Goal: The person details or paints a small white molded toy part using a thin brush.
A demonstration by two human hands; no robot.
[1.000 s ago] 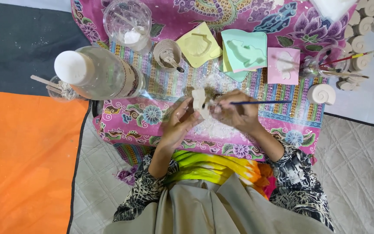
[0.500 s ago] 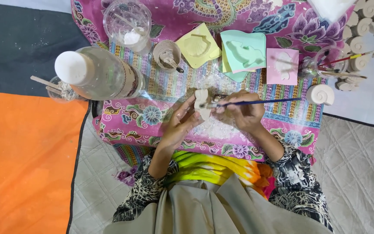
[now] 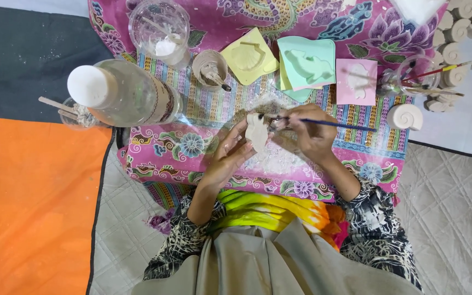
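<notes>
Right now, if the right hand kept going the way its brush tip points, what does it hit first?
The right hand points its brush leftward; the tip is already at the small white cast figure held by the left hand. Contact itself is hard to judge from above.

Orange mat (image 3: pixel 28 207) beside grey quilted floor covering (image 3: pixel 449 218)
</notes>
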